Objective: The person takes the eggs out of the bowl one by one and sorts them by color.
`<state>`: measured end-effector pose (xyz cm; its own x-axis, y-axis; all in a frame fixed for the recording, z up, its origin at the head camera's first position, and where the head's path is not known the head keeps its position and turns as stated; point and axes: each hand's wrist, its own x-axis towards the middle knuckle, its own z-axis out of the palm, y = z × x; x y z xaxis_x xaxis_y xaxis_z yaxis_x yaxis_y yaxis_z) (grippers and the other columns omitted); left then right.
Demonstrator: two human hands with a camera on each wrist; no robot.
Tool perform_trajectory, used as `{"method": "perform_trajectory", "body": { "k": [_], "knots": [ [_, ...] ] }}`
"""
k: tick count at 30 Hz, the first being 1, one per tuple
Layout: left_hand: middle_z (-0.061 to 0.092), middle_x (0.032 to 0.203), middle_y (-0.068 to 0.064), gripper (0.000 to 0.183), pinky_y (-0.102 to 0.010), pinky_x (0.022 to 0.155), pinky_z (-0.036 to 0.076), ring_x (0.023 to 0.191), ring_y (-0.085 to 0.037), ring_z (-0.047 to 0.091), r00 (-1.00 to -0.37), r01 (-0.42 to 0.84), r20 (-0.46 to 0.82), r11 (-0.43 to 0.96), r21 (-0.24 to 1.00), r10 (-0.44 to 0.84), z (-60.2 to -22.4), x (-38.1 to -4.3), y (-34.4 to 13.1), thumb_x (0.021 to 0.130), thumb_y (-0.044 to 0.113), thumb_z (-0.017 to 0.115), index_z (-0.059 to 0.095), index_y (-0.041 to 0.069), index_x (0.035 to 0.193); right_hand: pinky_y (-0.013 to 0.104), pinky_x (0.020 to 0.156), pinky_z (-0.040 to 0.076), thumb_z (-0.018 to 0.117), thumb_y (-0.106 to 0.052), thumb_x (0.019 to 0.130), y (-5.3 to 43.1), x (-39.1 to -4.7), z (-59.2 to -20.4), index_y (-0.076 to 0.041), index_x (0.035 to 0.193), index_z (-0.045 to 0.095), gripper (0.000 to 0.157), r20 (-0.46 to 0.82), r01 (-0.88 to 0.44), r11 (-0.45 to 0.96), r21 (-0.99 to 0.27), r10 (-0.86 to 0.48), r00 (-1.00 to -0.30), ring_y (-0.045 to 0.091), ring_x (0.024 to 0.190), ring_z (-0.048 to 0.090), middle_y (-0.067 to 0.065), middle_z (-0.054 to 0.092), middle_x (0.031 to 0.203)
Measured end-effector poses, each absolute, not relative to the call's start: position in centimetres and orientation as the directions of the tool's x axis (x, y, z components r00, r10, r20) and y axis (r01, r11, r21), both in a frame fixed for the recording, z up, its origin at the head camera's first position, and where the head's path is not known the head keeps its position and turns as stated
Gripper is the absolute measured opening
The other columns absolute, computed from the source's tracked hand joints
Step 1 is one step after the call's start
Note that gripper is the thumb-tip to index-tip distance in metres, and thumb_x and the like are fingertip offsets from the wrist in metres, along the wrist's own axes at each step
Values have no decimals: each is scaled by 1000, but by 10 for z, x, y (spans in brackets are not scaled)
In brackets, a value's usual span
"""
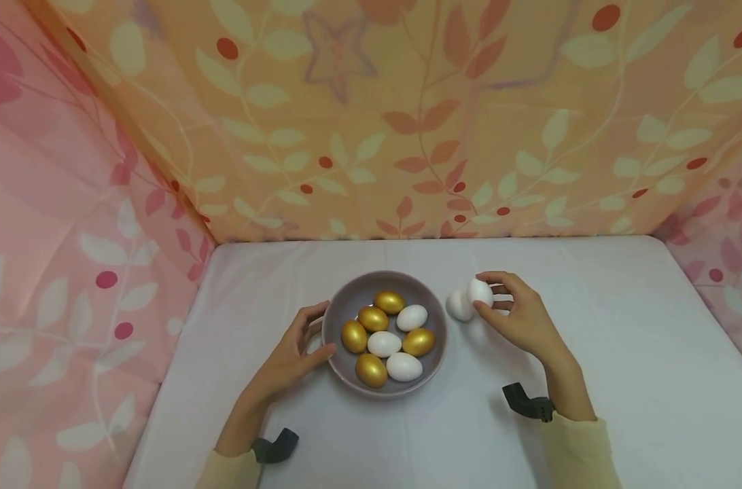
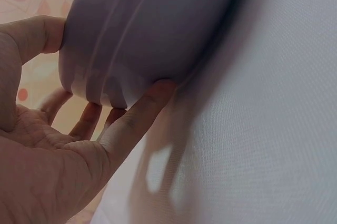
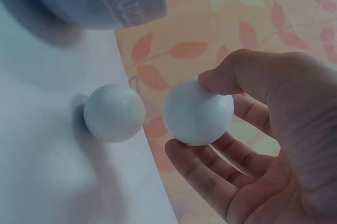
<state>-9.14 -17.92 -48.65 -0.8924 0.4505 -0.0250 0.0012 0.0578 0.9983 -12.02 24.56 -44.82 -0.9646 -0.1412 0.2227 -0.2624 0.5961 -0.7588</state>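
A mauve-grey round bowl holds several golden eggs and three white eggs. My left hand touches the left outer side of the bowl, its thumb and fingers spread apart. The left wrist view shows those fingertips against the bowl's outer wall. To the right of the bowl, my right hand pinches one white egg between thumb and fingers. Another white egg stands on the table beside it, apart from the held one in the right wrist view.
White cloth covers the table. An orange leaf-patterned curtain hangs behind it, and pink patterned cloth runs along the left side. Each wrist carries a dark camera mount. Raised lettering marks the bowl's outer wall.
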Motion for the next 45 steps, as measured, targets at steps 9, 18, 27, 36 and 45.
{"method": "perform_trajectory", "body": {
  "k": [9, 18, 27, 36, 45],
  "knots": [
    [23, 173, -11, 72, -26, 102, 56, 157, -46, 30, -894, -21, -41, 50, 999, 446, -492, -91, -176, 101, 9, 70, 31, 16, 161, 49, 88, 62, 79, -4, 91, 259, -121, -456, 2, 132, 60, 45, 127, -175, 665, -726, -120, -985, 41, 112, 69, 24, 63, 127],
    [22, 174, -9, 72, -23, 104, 54, 158, -45, 29, -895, -5, -32, 60, 998, 445, -489, -93, -177, 102, 9, 70, 30, 17, 162, 49, 90, 61, 77, -7, 93, 263, -127, -469, 2, 132, 60, 44, 80, -143, 709, -691, -121, -989, 39, 108, 69, 25, 63, 125],
    [23, 174, -8, 73, -24, 104, 54, 159, -44, 28, -897, -20, -53, 79, 997, 440, -487, -93, -176, 101, 11, 71, 30, 18, 162, 46, 88, 61, 77, -13, 94, 263, -127, -477, 2, 133, 60, 45, 58, -133, 729, -671, -127, -990, 40, 106, 70, 26, 63, 125],
    [22, 174, -8, 73, -24, 104, 54, 159, -45, 28, -896, -19, -47, 67, 998, 442, -487, -92, -179, 101, 10, 71, 31, 19, 162, 55, 93, 60, 77, -15, 96, 259, -128, -479, 0, 135, 59, 46, 27, -113, 728, -676, -128, -991, 41, 108, 69, 26, 62, 126],
    [22, 174, -9, 73, -25, 104, 54, 158, -45, 29, -894, -9, -43, 77, 997, 446, -486, -93, -179, 102, 11, 70, 30, 19, 162, 56, 95, 60, 75, -17, 98, 260, -129, -473, 1, 144, 55, 53, -20, -102, 737, -668, -155, -988, 42, 113, 67, 28, 59, 131]
  ]
}}
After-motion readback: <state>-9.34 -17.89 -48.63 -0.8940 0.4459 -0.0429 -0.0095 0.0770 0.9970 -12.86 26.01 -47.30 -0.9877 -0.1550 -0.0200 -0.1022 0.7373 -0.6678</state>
